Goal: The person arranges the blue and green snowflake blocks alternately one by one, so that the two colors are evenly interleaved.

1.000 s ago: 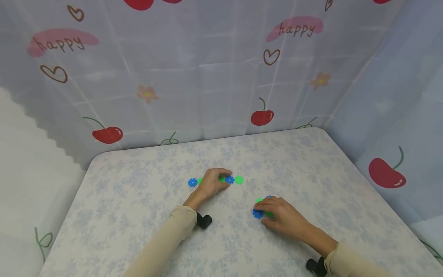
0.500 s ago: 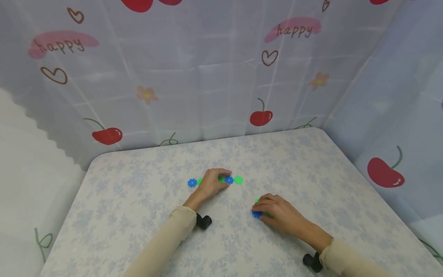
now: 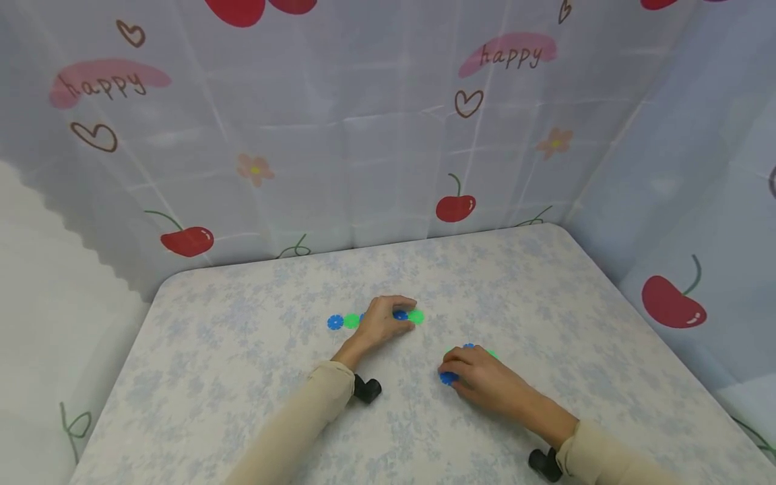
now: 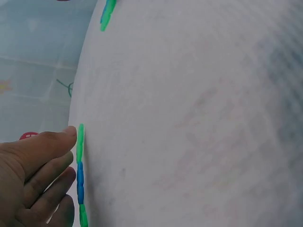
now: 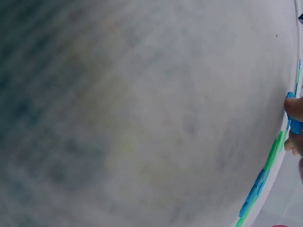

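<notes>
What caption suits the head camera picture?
Left hand over a row of discs, right hand pinching a blue disc.

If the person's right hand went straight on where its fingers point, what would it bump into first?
Probably the left hand, across a stretch of patterned table from the right hand, judging by the head view; heights are unclear, so it might pass over.
</notes>
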The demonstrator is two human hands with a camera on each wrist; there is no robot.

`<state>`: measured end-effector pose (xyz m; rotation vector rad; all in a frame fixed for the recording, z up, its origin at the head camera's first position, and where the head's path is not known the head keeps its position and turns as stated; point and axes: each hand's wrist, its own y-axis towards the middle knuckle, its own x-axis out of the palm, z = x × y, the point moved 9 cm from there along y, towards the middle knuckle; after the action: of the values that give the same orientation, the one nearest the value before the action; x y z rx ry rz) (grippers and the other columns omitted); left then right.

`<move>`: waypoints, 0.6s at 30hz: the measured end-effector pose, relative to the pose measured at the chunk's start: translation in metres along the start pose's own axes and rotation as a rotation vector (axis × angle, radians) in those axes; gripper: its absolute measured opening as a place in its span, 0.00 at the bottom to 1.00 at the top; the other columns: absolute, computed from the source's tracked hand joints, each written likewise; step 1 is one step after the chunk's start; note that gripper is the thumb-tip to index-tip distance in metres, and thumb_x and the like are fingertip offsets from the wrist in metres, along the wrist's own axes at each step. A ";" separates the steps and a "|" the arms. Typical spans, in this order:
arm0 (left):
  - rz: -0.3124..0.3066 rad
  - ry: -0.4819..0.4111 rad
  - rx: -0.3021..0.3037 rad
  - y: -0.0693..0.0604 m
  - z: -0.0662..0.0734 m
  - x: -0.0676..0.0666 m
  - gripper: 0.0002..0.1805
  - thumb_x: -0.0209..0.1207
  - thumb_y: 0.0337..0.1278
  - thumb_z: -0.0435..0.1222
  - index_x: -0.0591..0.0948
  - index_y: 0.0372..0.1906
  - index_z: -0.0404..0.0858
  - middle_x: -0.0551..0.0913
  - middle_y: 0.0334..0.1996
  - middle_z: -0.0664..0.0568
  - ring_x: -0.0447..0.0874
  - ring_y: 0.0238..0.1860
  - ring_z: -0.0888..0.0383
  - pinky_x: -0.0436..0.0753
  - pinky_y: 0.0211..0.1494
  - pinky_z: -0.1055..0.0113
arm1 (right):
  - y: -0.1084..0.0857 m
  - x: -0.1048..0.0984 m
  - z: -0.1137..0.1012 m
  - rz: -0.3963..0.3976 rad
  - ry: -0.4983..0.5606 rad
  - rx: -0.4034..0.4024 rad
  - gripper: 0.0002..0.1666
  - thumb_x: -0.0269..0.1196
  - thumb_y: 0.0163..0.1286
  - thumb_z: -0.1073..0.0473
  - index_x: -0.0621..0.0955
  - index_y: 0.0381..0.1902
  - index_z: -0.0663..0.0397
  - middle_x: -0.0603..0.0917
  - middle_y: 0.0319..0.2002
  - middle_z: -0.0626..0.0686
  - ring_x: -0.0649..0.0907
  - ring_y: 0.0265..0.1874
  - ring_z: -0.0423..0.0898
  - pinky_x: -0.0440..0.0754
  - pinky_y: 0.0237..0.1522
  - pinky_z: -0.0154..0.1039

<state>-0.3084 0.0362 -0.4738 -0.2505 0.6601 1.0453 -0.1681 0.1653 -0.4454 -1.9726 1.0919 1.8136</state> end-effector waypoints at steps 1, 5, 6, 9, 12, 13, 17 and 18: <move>-0.001 0.008 0.000 0.001 0.001 0.003 0.22 0.70 0.54 0.32 0.83 0.56 0.36 0.85 0.52 0.47 0.82 0.54 0.52 0.80 0.57 0.59 | -0.001 -0.001 -0.001 0.007 -0.006 -0.018 0.20 0.77 0.53 0.63 0.85 0.45 0.52 0.81 0.45 0.47 0.80 0.43 0.43 0.80 0.45 0.42; 0.012 0.036 -0.003 0.003 0.003 0.007 0.22 0.70 0.54 0.32 0.83 0.56 0.37 0.85 0.52 0.48 0.82 0.54 0.52 0.81 0.56 0.59 | -0.002 -0.003 -0.004 0.016 -0.006 -0.048 0.20 0.77 0.53 0.64 0.86 0.45 0.54 0.81 0.45 0.47 0.80 0.42 0.42 0.81 0.44 0.41; 0.013 0.037 -0.007 0.003 0.002 0.007 0.22 0.70 0.53 0.32 0.83 0.56 0.37 0.85 0.52 0.48 0.82 0.54 0.52 0.80 0.56 0.59 | -0.002 -0.002 -0.004 0.008 -0.001 -0.039 0.20 0.76 0.53 0.63 0.86 0.45 0.55 0.82 0.46 0.47 0.80 0.42 0.42 0.80 0.45 0.41; 0.014 0.040 -0.017 0.003 0.001 0.008 0.22 0.71 0.53 0.32 0.83 0.56 0.37 0.85 0.52 0.48 0.82 0.54 0.52 0.80 0.56 0.59 | -0.002 0.000 -0.002 -0.031 0.023 0.000 0.20 0.75 0.55 0.63 0.86 0.47 0.55 0.82 0.47 0.48 0.81 0.45 0.44 0.80 0.47 0.43; 0.011 0.038 -0.025 0.004 -0.001 0.008 0.22 0.71 0.53 0.32 0.83 0.56 0.38 0.84 0.52 0.49 0.82 0.54 0.53 0.80 0.56 0.59 | -0.002 0.002 0.000 -0.064 0.062 0.031 0.20 0.74 0.57 0.64 0.85 0.49 0.56 0.83 0.49 0.50 0.81 0.48 0.46 0.81 0.50 0.45; 0.011 0.045 -0.022 0.004 0.000 0.008 0.22 0.71 0.53 0.32 0.84 0.56 0.38 0.85 0.52 0.48 0.82 0.54 0.53 0.80 0.56 0.59 | -0.002 0.003 0.000 -0.074 0.077 0.035 0.20 0.73 0.58 0.65 0.85 0.49 0.56 0.83 0.49 0.50 0.81 0.49 0.46 0.81 0.51 0.46; 0.011 0.052 -0.026 0.005 0.000 0.009 0.21 0.71 0.53 0.32 0.84 0.55 0.37 0.85 0.51 0.48 0.82 0.54 0.52 0.80 0.56 0.59 | -0.001 0.005 0.000 -0.094 0.117 0.036 0.19 0.71 0.58 0.67 0.85 0.49 0.58 0.84 0.49 0.51 0.82 0.50 0.47 0.81 0.52 0.45; 0.011 0.052 -0.029 0.005 0.000 0.009 0.21 0.71 0.53 0.32 0.84 0.55 0.37 0.85 0.51 0.48 0.82 0.54 0.52 0.80 0.56 0.59 | -0.001 0.005 0.000 -0.094 0.127 0.033 0.19 0.71 0.58 0.68 0.85 0.49 0.58 0.84 0.49 0.51 0.82 0.50 0.47 0.81 0.52 0.43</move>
<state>-0.3093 0.0450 -0.4783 -0.2998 0.6945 1.0626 -0.1676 0.1645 -0.4508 -2.1074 1.0392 1.6319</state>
